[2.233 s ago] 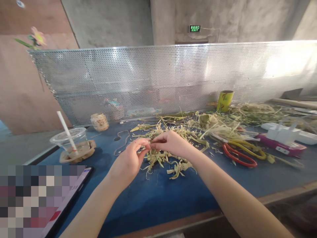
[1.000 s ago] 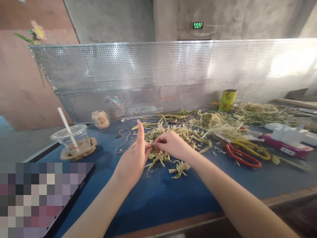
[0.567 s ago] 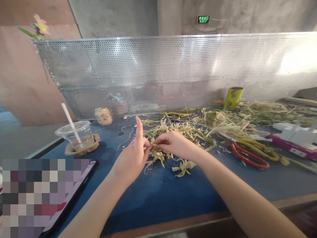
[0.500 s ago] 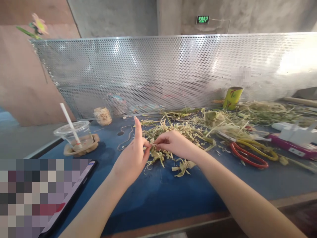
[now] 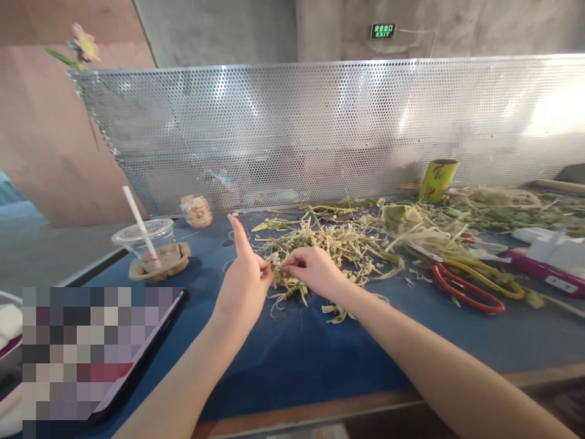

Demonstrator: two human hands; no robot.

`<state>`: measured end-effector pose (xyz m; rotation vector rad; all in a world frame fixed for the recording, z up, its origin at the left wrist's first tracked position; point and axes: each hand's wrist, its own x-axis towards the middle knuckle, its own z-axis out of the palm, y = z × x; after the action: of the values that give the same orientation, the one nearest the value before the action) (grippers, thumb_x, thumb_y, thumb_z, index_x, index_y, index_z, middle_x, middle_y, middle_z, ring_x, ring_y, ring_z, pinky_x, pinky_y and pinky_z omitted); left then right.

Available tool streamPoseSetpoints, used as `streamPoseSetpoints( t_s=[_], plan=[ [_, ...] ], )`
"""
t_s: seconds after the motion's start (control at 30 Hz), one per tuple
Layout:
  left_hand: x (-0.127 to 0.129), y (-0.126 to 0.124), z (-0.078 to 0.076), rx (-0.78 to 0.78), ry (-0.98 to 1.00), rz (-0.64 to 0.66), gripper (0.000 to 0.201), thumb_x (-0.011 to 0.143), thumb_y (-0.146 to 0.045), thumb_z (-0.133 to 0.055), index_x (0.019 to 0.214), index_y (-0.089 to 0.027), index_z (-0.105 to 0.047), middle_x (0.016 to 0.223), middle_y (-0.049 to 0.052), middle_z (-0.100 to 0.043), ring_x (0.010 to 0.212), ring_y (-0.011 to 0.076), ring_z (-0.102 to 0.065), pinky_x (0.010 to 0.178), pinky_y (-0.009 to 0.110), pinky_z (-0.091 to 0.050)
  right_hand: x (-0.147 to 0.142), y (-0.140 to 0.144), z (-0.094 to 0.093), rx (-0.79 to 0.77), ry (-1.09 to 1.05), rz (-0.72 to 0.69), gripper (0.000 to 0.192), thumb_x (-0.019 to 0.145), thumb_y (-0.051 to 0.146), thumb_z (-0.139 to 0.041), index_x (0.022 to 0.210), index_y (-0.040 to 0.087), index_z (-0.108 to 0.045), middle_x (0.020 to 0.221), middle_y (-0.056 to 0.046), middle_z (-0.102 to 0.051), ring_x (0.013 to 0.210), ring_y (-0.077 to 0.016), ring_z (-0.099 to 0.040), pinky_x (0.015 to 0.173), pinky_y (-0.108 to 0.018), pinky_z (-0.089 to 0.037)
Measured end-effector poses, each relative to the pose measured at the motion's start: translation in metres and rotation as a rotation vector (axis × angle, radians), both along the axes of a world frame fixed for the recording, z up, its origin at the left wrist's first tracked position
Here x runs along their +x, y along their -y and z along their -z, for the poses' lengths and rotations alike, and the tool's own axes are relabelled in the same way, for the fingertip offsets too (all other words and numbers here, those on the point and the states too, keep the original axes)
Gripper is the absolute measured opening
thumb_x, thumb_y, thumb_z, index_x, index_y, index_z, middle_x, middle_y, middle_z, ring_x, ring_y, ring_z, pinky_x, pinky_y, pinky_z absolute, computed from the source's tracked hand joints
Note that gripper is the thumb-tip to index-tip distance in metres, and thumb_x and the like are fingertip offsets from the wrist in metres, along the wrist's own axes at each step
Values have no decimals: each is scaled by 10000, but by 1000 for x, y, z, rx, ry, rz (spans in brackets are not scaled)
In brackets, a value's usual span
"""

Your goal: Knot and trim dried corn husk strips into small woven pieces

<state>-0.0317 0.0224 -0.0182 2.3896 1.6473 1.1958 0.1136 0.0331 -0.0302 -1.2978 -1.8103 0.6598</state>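
My left hand (image 5: pixel 242 280) and my right hand (image 5: pixel 311 268) meet over a heap of dried straw-coloured plant strips (image 5: pixel 333 244) on the blue table (image 5: pixel 292 360). Both pinch the same small bundle of strips (image 5: pixel 276 263) between thumb and fingers. The index finger of my left hand sticks up and away from the pinch. Loose curled strips (image 5: pixel 336 312) lie just below my right wrist.
Red and yellow scissors (image 5: pixel 466 286) lie right of the heap. A plastic cup with a straw (image 5: pixel 146 241) stands at the left, a tablet (image 5: pixel 137 341) in front of it. A small jar (image 5: pixel 197 210), a yellow-green tube (image 5: pixel 436 180) and a perforated metal screen (image 5: pixel 320 128) stand behind; a purple and white tool (image 5: pixel 548 253) sits far right.
My left index finger, curled over the bundle at first, has lifted and now points up and to the left. Both hands keep their pinch on the strips. The view has shifted slightly.
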Motion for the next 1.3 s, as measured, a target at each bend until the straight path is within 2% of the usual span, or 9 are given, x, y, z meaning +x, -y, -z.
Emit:
streamPoseSetpoints(
  t_s=[0.27, 0.53, 0.67, 0.8, 0.93, 1.03, 1.13, 1.2, 1.3],
  plan=[
    [0, -6, 0, -25, 22, 51, 935, 683, -98, -515, 1355, -59, 134, 557, -16, -619, 464, 131, -542, 461, 194, -372, -5, -1, 7, 62, 65, 0, 118, 698, 110, -562, 596, 148, -605, 557, 18, -587, 516, -74, -490, 520, -179, -366],
    [-4, -6, 1, -16, 44, 44, 955, 696, -137, -536, 1351, -71, 156, 617, 3, -637, 549, 162, -597, 532, 238, -430, -5, 4, 1, 114, 113, -32, 128, 691, 89, -559, 586, 152, -597, 559, 19, -584, 521, -74, -484, 528, -179, -361],
    [-12, -12, -3, -60, 123, 201, 934, 751, -191, -521, 1347, -172, 199, 765, 20, -661, 676, 161, -619, 654, 288, -477, 1, 6, -5, 111, 75, -1, 104, 702, 104, -565, 621, 155, -604, 609, 11, -601, 560, -81, -501, 558, -187, -386],
    [-17, -13, -11, -161, 188, 321, 1004, 739, -297, -571, 1329, -235, 239, 1114, 107, -583, 907, 205, -582, 649, 298, -497, 5, 5, -8, 154, 27, -14, 107, 735, 121, -538, 688, 169, -621, 645, 8, -611, 581, -86, -512, 572, -196, -403],
    [-14, -9, -12, -239, 246, 352, 1012, 707, -308, -615, 1358, -251, 157, 1015, 85, -630, 852, 215, -591, 610, 311, -504, 3, 8, -10, 241, 19, -34, 119, 726, 103, -541, 697, 180, -627, 698, 3, -618, 617, -93, -522, 606, -212, -422],
    [-11, -8, -11, -293, 387, 429, 973, 704, -256, -622, 1373, -266, 84, 995, 81, -636, 847, 211, -596, 614, 314, -518, 1, 10, -9, 266, -45, -46, 115, 740, 121, -530, 705, 183, -620, 721, 1, -624, 632, -94, -535, 628, -225, -437],
    [-9, -5, -13, -340, 579, 528, 916, 731, -227, -601, 1377, -269, 47, 1053, 108, -619, 907, 218, -594, 614, 295, -524, 1, 8, -8, 217, -159, -2, 108, 773, 228, -520, 828, 176, -597, 802, -25, -630, 695, -111, -563, 647, -249, -458],
    [-7, -2, -16, -326, 674, 562, 895, 750, -207, -584, 1376, -268, 52, 1078, 117, -613, 936, 217, -595, 642, 289, -523, 2, 6, -7, 143, -226, 41, 264, 766, 316, -536, 979, 160, -541, 953, -73, -606, 756, -126, -575, 655, -268, -472],
    [-4, 2, -18, -301, 756, 614, 883, 770, -180, -559, 1371, -276, 81, 1119, 121, -600, 959, 215, -600, 720, 315, -516, 2, 6, -8, -52, -321, -136, 319, 778, 346, -517, 1029, 149, -506, 1001, -95, -596, 769, -125, -598, 652, -265, -486]
  ],
)
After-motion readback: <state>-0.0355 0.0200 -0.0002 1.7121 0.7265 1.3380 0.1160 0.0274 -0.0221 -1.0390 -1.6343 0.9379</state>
